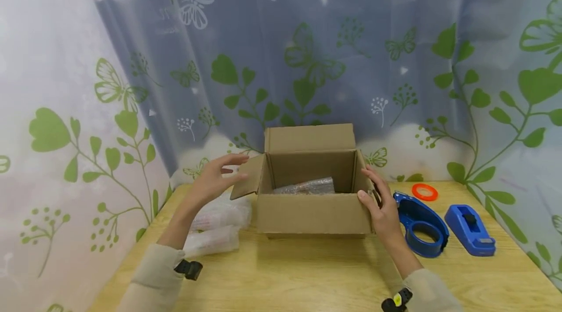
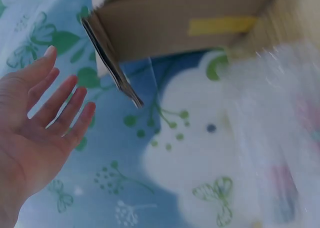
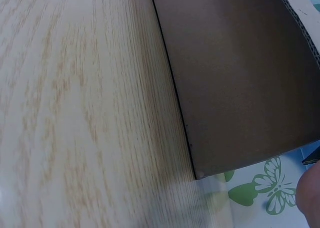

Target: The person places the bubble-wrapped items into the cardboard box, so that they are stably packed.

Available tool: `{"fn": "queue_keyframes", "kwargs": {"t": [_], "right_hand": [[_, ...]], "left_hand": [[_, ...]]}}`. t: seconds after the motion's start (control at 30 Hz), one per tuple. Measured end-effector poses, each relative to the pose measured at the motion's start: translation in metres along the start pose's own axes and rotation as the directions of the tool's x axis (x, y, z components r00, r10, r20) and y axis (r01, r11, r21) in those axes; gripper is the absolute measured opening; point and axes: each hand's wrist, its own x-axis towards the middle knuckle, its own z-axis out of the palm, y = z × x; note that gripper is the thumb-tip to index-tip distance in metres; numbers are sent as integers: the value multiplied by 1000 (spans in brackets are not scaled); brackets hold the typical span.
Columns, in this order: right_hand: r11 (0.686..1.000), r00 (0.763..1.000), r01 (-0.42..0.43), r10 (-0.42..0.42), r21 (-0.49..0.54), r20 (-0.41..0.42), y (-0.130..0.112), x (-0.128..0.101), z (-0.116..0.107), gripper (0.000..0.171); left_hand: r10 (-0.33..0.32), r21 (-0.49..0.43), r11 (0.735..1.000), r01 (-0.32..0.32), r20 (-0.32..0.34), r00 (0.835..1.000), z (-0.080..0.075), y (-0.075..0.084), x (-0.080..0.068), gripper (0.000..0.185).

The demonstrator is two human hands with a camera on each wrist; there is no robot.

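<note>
A brown cardboard box point(image 1: 313, 214) stands on the table with its flaps folded outward. Inside it lies an item in clear bubble wrap point(image 1: 309, 187), partly hidden by the front wall. My left hand point(image 1: 213, 180) is beside the box's left flap point(image 1: 249, 176); the left wrist view shows its fingers spread and relaxed, apart from the flap edge point(image 2: 112, 68). At the box's right side, my right hand point(image 1: 384, 209) grips the right flap, thumb near the front corner and fingers farther back. Only its thumb point(image 3: 310, 193) shows in the right wrist view.
Clear bubble-wrapped packages point(image 1: 212, 241) lie left of the box. On the right are a blue tape gun point(image 1: 412, 207), an orange ring point(image 1: 424, 192) and a blue tape dispenser point(image 1: 476, 239). A patterned curtain point(image 1: 246, 33) hangs behind the wooden table point(image 1: 281, 282).
</note>
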Motion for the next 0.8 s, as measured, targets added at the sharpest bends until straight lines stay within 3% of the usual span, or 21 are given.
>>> {"fn": "queue_keyframes", "kwargs": {"t": [0.3, 0.53, 0.8], "right_hand": [[1000, 1000, 14, -14, -6, 5, -1, 2, -1, 52], [1000, 1000, 14, -14, -6, 1, -1, 2, 0, 52], [1000, 1000, 8, -8, -18, -1, 0, -1, -1, 52]], "left_hand": [[-76, 58, 995, 75, 20, 997, -18, -30, -37, 46], [-87, 105, 991, 85, 14, 996, -30, -50, -66, 46], [-178, 125, 977, 173, 35, 983, -38, -69, -94, 47]]}}
